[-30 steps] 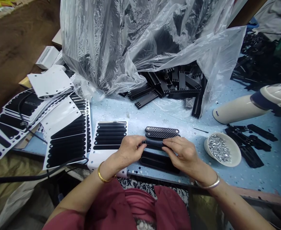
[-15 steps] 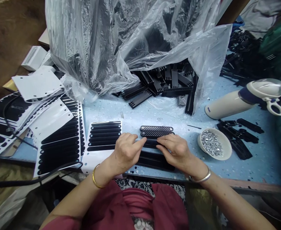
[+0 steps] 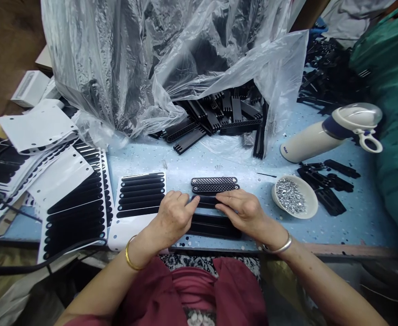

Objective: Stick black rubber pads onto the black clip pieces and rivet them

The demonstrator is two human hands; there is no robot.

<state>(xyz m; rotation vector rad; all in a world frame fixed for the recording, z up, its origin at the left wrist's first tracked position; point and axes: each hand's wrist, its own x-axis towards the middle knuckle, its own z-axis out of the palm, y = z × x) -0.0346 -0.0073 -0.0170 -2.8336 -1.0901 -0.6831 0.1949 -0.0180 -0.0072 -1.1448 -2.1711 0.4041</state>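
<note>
One black bar lies lengthwise, left to right, between your hands at the worktop. Your right hand pinches its right end between closed fingers; your left hand curls at its left end, hold unclear.

Blue speckled bench is carrying sheets at left, black bars mid, bowl and bottle right; plastic bag is sitting behind.

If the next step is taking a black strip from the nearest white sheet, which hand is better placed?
Probably the left hand: it is close beside that sheet, while the right hand is farther away, holding the black piece.
</note>
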